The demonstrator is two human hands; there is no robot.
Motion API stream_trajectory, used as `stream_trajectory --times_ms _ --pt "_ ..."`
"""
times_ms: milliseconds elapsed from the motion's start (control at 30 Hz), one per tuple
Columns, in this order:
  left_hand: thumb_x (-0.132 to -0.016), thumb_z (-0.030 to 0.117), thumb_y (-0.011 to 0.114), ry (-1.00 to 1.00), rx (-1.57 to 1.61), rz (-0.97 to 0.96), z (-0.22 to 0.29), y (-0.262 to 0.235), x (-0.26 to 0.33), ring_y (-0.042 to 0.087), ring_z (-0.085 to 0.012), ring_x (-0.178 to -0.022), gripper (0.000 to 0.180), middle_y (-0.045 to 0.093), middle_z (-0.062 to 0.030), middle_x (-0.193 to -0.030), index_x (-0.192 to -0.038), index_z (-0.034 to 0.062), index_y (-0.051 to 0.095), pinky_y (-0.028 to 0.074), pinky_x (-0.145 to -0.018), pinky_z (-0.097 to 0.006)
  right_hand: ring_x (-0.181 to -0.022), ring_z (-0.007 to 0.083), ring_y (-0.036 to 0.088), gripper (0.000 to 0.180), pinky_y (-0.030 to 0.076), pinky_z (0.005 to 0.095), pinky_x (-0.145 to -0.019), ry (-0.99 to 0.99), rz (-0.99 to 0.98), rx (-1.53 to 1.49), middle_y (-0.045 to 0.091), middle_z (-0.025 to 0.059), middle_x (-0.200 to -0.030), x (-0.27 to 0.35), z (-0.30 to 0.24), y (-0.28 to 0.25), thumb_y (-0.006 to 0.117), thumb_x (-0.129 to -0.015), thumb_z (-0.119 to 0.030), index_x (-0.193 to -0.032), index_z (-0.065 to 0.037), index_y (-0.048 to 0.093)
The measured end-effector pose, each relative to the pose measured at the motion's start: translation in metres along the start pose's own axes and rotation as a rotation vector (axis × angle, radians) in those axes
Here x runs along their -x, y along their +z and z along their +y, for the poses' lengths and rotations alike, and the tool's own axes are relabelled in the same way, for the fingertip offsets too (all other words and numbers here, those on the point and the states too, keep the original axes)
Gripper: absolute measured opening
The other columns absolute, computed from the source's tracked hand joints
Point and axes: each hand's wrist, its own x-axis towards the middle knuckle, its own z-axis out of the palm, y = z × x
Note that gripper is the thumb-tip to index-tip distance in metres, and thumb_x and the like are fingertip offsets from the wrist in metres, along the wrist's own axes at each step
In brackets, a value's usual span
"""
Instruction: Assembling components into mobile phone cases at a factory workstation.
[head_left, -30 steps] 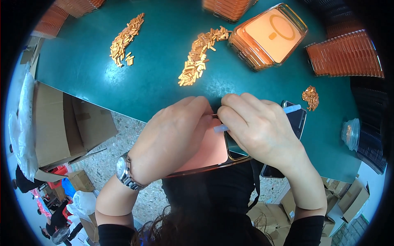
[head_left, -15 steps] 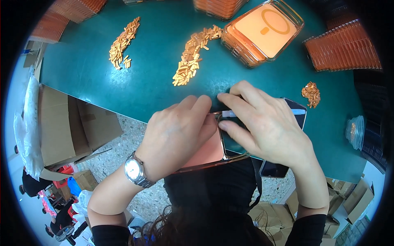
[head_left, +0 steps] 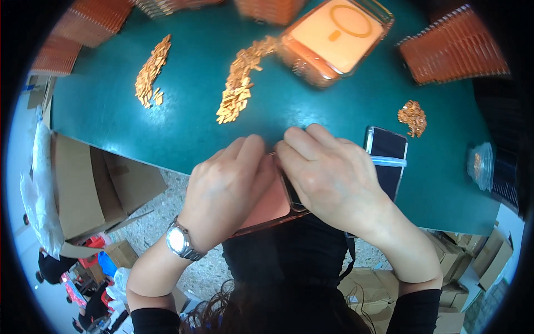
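A phone case (head_left: 268,207) with a pinkish-orange panel and a shiny frame is held near the table's front edge. My left hand (head_left: 225,186) is closed on its left part, fingertips at the far rim. My right hand (head_left: 328,172) is curled over the case's right end, its fingertips close to the left ones and hidden below the knuckles. A pale blue pen-like stick (head_left: 389,161) juts from under my right hand, its other end covered. It crosses over a dark phone (head_left: 388,147) on the table. What lies between the fingertips cannot be made out.
Ahead lie two long piles of small gold pieces, left (head_left: 152,72) and middle (head_left: 239,83). Stacked clear-orange cases (head_left: 334,42) stand beyond, with more rows at back right (head_left: 453,47). A small copper-coloured heap (head_left: 413,118) and clear tub (head_left: 480,167) sit right. Cardboard boxes (head_left: 78,178) stand left.
My right hand has moved left and its fingers, spread before, are now curled at the case's rim near my left hand. The stick's tip is now covered. The whole view has shifted slightly.
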Motion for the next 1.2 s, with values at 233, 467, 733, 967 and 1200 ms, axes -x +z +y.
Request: stream_trajectory --times_ms 233,467,733,967,1200 --pt "-0.098 0.008 0.071 0.097 0.055 0.055 0.009 -0.008 -0.008 0.068 -0.0342 -0.070 0.016 0.067 -0.0121 -0.087 -0.114 0.0078 0.070 0.054 -0.060 -0.042 -0.083 0.0199 0.062 0.026 0.054 0.0305 -0.060 0.085 0.100 -0.102 0.058 0.0063 -0.095 0.026 0.003 -0.049 0.075 -0.087 -0.020 -0.105 -0.002 0.071" --pt "-0.099 0.001 0.068 0.185 0.202 -0.045 0.034 -0.004 -0.022 0.065 -0.0304 -0.070 0.011 0.066 -0.0118 -0.086 -0.109 0.0045 0.070 0.052 -0.061 -0.039 -0.077 0.0270 0.071 0.022 0.059 0.0382 -0.069 0.633 0.239 -0.014 0.070 0.0083 -0.095 0.129 0.090 -0.091 0.075 -0.089 -0.002 -0.110 -0.008 0.077" --pt "-0.101 0.001 0.065 0.135 0.220 -0.102 0.047 0.012 -0.038 0.067 -0.0340 -0.080 0.006 0.067 -0.0142 -0.089 -0.105 0.0021 0.069 0.054 -0.071 -0.040 -0.084 0.0247 0.070 0.030 0.058 0.0389 -0.068 0.365 0.147 0.185 0.064 0.0063 -0.095 0.123 0.106 -0.068 0.074 -0.083 0.000 -0.112 -0.009 0.076" --pt "-0.101 0.004 0.066 0.122 0.183 -0.119 0.046 0.017 -0.040 0.067 -0.0341 -0.081 0.005 0.068 -0.0133 -0.089 -0.105 0.0044 0.068 0.054 -0.072 -0.041 -0.084 0.0324 0.068 0.017 0.054 0.0420 -0.071 0.532 0.063 -0.093 0.061 0.0118 -0.095 0.117 0.106 -0.079 0.072 -0.086 0.005 -0.100 -0.002 0.065" --pt "-0.099 0.006 0.068 0.145 0.155 -0.088 0.045 0.021 -0.040 0.066 -0.0330 -0.080 0.006 0.066 -0.0120 -0.085 -0.105 0.0061 0.068 0.052 -0.071 -0.043 -0.090 0.0380 0.070 0.012 0.055 0.0460 -0.077 0.636 -0.043 -0.166 0.065 0.0153 -0.103 0.120 0.095 -0.095 0.065 -0.092 0.000 -0.103 -0.003 0.064"
